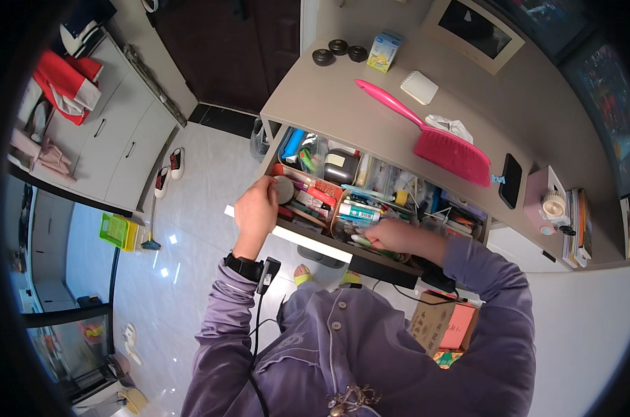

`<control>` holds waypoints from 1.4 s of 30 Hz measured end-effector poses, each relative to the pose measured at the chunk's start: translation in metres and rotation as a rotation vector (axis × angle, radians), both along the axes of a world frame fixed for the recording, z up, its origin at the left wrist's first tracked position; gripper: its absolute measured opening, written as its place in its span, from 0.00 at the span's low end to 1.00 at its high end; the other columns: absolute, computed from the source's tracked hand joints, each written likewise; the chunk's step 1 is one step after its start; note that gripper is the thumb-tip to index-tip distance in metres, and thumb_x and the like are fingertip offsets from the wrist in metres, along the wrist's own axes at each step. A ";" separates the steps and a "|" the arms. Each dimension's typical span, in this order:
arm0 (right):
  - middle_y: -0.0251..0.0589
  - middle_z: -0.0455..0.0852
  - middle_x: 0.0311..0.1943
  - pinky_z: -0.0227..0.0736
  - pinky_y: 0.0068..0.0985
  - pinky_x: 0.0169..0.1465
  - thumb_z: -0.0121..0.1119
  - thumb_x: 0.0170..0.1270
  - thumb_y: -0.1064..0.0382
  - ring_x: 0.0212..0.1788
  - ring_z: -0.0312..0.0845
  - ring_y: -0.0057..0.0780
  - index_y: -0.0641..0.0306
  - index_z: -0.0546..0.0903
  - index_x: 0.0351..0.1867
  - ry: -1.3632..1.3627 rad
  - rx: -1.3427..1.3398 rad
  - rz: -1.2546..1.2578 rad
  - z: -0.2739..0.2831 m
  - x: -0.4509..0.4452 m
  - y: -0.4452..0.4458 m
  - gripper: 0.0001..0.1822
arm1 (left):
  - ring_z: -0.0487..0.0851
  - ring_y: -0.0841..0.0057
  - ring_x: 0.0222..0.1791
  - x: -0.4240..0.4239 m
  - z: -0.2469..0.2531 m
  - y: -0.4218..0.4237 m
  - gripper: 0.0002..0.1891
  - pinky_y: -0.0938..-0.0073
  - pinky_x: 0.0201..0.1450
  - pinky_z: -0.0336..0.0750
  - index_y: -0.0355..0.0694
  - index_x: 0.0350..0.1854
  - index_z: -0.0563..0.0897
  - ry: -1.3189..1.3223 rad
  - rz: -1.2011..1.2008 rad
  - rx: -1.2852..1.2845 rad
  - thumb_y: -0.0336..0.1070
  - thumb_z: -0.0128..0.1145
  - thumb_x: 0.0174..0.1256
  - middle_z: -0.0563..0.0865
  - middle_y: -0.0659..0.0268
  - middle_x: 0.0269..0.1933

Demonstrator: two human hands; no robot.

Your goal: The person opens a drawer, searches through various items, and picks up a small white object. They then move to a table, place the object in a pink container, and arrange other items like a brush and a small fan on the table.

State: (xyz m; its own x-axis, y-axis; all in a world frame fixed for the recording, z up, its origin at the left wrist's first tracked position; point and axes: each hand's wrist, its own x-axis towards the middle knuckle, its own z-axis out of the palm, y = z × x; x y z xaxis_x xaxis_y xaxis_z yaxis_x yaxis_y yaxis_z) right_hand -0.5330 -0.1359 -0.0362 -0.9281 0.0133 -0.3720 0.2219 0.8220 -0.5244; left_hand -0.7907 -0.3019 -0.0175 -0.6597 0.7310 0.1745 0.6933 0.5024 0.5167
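A pulled-out drawer (315,245) full of small household items is in front of me. My left hand (256,211) is at its left front corner, fingers beside a round, flat, greyish disc (283,189); whether they grip it is unclear. My right hand (396,237) reaches into an oval organizer bin, its fingertips hidden among small things next to a white-and-green item (361,240). Just above those fingers lies a white-and-teal tube (359,212). A red packet (321,196) and a dark brown case (341,166) sit in other sections of the drawer.
On the desk (315,99) above the drawer lie a pink brush (450,154), a black phone (510,180), a notepad (419,87) and a small carton (384,51). An open cardboard box (432,323) stands below right. A black cable (256,333) hangs by my left arm.
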 end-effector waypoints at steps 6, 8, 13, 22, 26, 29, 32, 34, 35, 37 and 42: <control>0.47 0.78 0.25 0.68 0.38 0.32 0.57 0.59 0.58 0.28 0.76 0.42 0.62 0.73 0.25 -0.116 -0.066 -0.256 -0.027 -0.008 -0.012 0.11 | 0.83 0.60 0.34 0.001 0.003 -0.001 0.07 0.62 0.36 0.77 0.45 0.38 0.80 -0.004 0.003 -0.008 0.36 0.52 0.61 0.85 0.60 0.36; 0.48 0.79 0.28 0.70 0.39 0.35 0.57 0.58 0.58 0.31 0.78 0.45 0.62 0.74 0.28 -0.158 -0.018 -0.168 -0.021 -0.009 -0.010 0.10 | 0.83 0.60 0.34 0.001 0.002 -0.001 0.06 0.61 0.36 0.77 0.44 0.38 0.80 -0.003 0.006 -0.018 0.36 0.52 0.61 0.85 0.60 0.36; 0.50 0.81 0.30 0.75 0.40 0.39 0.59 0.56 0.57 0.34 0.80 0.48 0.62 0.76 0.34 0.016 0.029 -0.051 0.017 -0.009 0.003 0.11 | 0.83 0.60 0.34 0.001 0.001 -0.002 0.06 0.61 0.36 0.77 0.44 0.38 0.80 -0.008 0.018 -0.008 0.36 0.52 0.61 0.85 0.60 0.36; 0.48 0.76 0.39 0.76 0.40 0.39 0.57 0.51 0.65 0.36 0.80 0.48 0.65 0.74 0.39 0.146 0.323 -0.137 -0.011 -0.023 0.025 0.13 | 0.83 0.60 0.34 0.001 0.001 0.000 0.06 0.61 0.36 0.76 0.44 0.37 0.80 -0.012 0.011 -0.005 0.36 0.52 0.62 0.85 0.60 0.36; 0.46 0.75 0.38 0.75 0.39 0.39 0.58 0.52 0.62 0.36 0.78 0.47 0.64 0.73 0.40 0.156 0.269 -0.185 0.012 -0.025 0.016 0.14 | 0.83 0.60 0.34 0.000 0.000 -0.001 0.06 0.62 0.36 0.76 0.44 0.37 0.80 0.005 0.007 0.015 0.36 0.52 0.62 0.85 0.60 0.35; 0.45 0.75 0.37 0.73 0.37 0.38 0.59 0.54 0.61 0.36 0.77 0.46 0.64 0.73 0.40 0.219 0.150 -0.226 0.041 -0.024 0.009 0.14 | 0.83 0.59 0.34 0.001 0.000 -0.001 0.06 0.61 0.36 0.76 0.44 0.37 0.80 0.002 0.011 0.010 0.36 0.52 0.61 0.85 0.60 0.35; 0.45 0.74 0.37 0.72 0.36 0.38 0.60 0.53 0.61 0.35 0.76 0.45 0.63 0.73 0.39 0.274 0.033 -0.219 0.041 -0.024 0.004 0.14 | 0.83 0.59 0.34 0.001 0.000 0.000 0.06 0.61 0.36 0.76 0.44 0.37 0.80 0.003 0.015 0.004 0.36 0.52 0.61 0.85 0.60 0.35; 0.46 0.74 0.37 0.72 0.37 0.38 0.60 0.53 0.61 0.35 0.76 0.44 0.64 0.73 0.39 0.261 0.027 -0.196 0.039 -0.026 -0.001 0.14 | 0.83 0.59 0.34 0.001 0.000 0.000 0.06 0.61 0.36 0.76 0.44 0.37 0.80 0.004 0.016 0.002 0.36 0.52 0.61 0.85 0.60 0.35; 0.46 0.74 0.37 0.72 0.37 0.38 0.60 0.53 0.62 0.35 0.77 0.44 0.64 0.73 0.39 0.236 0.053 -0.179 0.035 -0.029 -0.005 0.14 | 0.83 0.59 0.34 0.001 0.000 0.000 0.06 0.61 0.37 0.76 0.44 0.38 0.80 0.004 0.017 0.001 0.36 0.52 0.61 0.85 0.60 0.35; 0.48 0.74 0.38 0.74 0.37 0.38 0.60 0.53 0.63 0.35 0.78 0.46 0.66 0.72 0.39 0.234 0.100 -0.128 0.029 -0.035 -0.009 0.14 | 0.83 0.59 0.34 0.000 -0.001 0.000 0.07 0.61 0.37 0.76 0.44 0.38 0.80 0.003 0.016 -0.004 0.36 0.52 0.61 0.85 0.60 0.35; 0.51 0.75 0.41 0.78 0.37 0.40 0.60 0.50 0.67 0.36 0.81 0.47 0.70 0.71 0.40 0.368 0.230 0.000 0.005 -0.050 -0.015 0.16 | 0.83 0.59 0.34 0.001 0.002 0.001 0.07 0.62 0.37 0.77 0.44 0.38 0.80 -0.007 0.016 -0.002 0.35 0.52 0.61 0.85 0.60 0.36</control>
State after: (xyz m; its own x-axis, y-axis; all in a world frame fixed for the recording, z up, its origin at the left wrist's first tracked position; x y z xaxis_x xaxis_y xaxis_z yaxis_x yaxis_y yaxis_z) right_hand -0.5832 -0.1506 -0.0314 -0.9984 0.0571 -0.0040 0.0545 0.9268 -0.3717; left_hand -0.7897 -0.3012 -0.0156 -0.6725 0.7207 0.1681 0.6815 0.5146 0.5203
